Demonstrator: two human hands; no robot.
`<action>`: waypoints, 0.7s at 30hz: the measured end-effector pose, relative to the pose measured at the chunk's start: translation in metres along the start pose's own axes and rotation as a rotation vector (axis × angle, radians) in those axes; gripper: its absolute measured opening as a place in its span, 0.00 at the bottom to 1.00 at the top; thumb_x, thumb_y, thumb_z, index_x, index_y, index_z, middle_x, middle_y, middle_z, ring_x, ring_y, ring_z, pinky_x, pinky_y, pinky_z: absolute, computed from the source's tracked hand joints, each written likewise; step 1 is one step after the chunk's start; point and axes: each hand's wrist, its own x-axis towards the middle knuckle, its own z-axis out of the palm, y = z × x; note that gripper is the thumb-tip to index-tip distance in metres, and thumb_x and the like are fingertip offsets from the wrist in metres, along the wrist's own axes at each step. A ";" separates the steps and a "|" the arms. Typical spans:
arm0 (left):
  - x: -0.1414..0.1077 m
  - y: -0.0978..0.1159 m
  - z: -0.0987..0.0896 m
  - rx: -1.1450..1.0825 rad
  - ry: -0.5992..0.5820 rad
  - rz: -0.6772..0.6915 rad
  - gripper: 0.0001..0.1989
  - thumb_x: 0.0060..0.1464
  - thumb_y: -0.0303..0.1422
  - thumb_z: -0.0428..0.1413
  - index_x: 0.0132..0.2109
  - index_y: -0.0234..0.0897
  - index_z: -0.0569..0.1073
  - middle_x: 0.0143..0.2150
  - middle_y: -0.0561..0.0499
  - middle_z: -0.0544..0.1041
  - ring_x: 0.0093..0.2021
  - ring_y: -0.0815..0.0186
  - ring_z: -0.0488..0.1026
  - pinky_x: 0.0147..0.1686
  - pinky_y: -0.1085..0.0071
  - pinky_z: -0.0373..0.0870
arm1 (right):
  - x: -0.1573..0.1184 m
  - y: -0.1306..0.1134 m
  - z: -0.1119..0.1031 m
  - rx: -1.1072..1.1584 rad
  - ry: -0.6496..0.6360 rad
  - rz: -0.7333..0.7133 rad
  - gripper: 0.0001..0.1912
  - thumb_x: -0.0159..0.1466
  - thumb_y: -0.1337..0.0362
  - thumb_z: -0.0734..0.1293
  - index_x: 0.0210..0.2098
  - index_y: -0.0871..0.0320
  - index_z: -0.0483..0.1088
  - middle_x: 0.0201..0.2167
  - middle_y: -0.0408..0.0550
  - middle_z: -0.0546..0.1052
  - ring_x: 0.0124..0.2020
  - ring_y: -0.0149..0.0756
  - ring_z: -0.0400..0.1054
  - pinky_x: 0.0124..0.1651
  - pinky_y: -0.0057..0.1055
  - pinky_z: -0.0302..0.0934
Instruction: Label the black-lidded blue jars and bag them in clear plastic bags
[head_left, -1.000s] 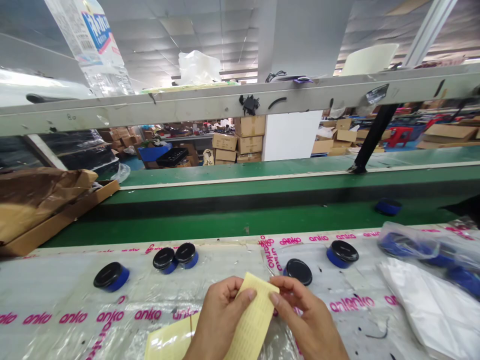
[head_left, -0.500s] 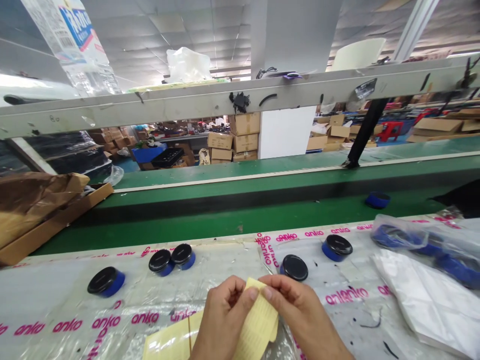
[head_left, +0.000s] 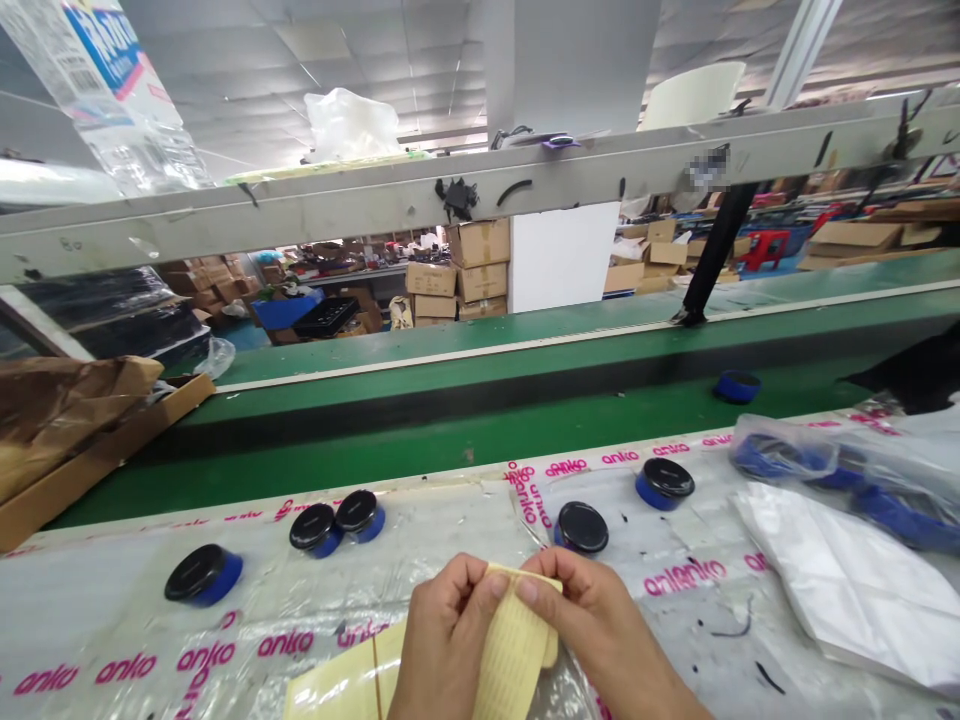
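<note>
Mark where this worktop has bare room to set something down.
Bare: between the paired round containers and the container nearest the right hand; left of the leftmost container. Crowded: the right end, blue items in clear plastic beside white sheeting; and front centre, by left hand and yellow sheets.

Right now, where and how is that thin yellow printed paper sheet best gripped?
Probably pinch the sheet near its far edge, one hand from each side, as the left hand and right hand do: it looks thin and bendable.
</note>
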 end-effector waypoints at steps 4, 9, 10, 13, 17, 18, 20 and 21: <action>-0.001 0.000 0.000 -0.029 -0.022 -0.001 0.24 0.53 0.54 0.61 0.28 0.36 0.72 0.23 0.55 0.69 0.26 0.69 0.63 0.25 0.76 0.58 | -0.001 0.000 0.000 0.002 0.022 -0.018 0.22 0.60 0.45 0.71 0.29 0.60 0.72 0.22 0.40 0.69 0.25 0.29 0.60 0.28 0.25 0.54; -0.002 0.002 0.004 -0.152 -0.050 0.022 0.18 0.52 0.48 0.64 0.36 0.36 0.78 0.32 0.49 0.80 0.33 0.63 0.73 0.33 0.73 0.68 | -0.001 -0.004 -0.001 0.024 -0.003 -0.029 0.19 0.59 0.47 0.72 0.32 0.59 0.73 0.25 0.41 0.71 0.27 0.31 0.63 0.31 0.26 0.57; -0.002 0.002 0.004 -0.150 -0.042 0.023 0.18 0.52 0.48 0.64 0.36 0.36 0.78 0.33 0.48 0.80 0.33 0.63 0.74 0.34 0.73 0.68 | -0.001 -0.005 -0.001 0.025 -0.002 -0.033 0.19 0.59 0.47 0.72 0.32 0.59 0.73 0.25 0.41 0.72 0.28 0.31 0.64 0.31 0.26 0.58; -0.001 0.001 0.005 -0.162 0.013 0.020 0.19 0.50 0.46 0.67 0.42 0.37 0.80 0.34 0.48 0.82 0.36 0.61 0.77 0.38 0.72 0.71 | -0.001 -0.006 -0.001 0.034 -0.013 -0.030 0.19 0.60 0.47 0.72 0.32 0.59 0.73 0.26 0.41 0.72 0.28 0.31 0.64 0.31 0.26 0.58; -0.001 0.002 0.005 -0.142 0.009 0.035 0.16 0.50 0.45 0.67 0.39 0.37 0.81 0.35 0.47 0.83 0.38 0.57 0.79 0.38 0.71 0.73 | -0.001 -0.005 -0.002 0.050 -0.027 0.000 0.18 0.60 0.48 0.72 0.34 0.58 0.73 0.27 0.41 0.73 0.28 0.31 0.65 0.32 0.26 0.59; -0.002 0.003 0.005 -0.104 0.007 0.052 0.15 0.51 0.45 0.65 0.37 0.37 0.81 0.34 0.47 0.83 0.37 0.57 0.78 0.36 0.71 0.72 | -0.001 -0.005 -0.002 0.056 -0.031 0.005 0.18 0.59 0.48 0.73 0.35 0.58 0.73 0.27 0.41 0.73 0.28 0.31 0.65 0.32 0.26 0.59; -0.003 0.003 0.005 -0.021 0.026 0.092 0.14 0.54 0.45 0.63 0.34 0.37 0.81 0.32 0.48 0.82 0.34 0.59 0.77 0.35 0.72 0.71 | -0.002 -0.005 -0.002 0.061 -0.041 0.007 0.19 0.59 0.48 0.73 0.35 0.58 0.73 0.26 0.41 0.73 0.28 0.31 0.66 0.32 0.26 0.60; -0.003 0.004 0.005 0.016 0.040 0.113 0.14 0.55 0.45 0.62 0.34 0.38 0.81 0.31 0.49 0.82 0.33 0.59 0.77 0.34 0.72 0.71 | -0.003 -0.005 -0.001 0.054 -0.040 0.001 0.19 0.59 0.47 0.73 0.34 0.58 0.73 0.26 0.41 0.73 0.28 0.32 0.66 0.32 0.26 0.60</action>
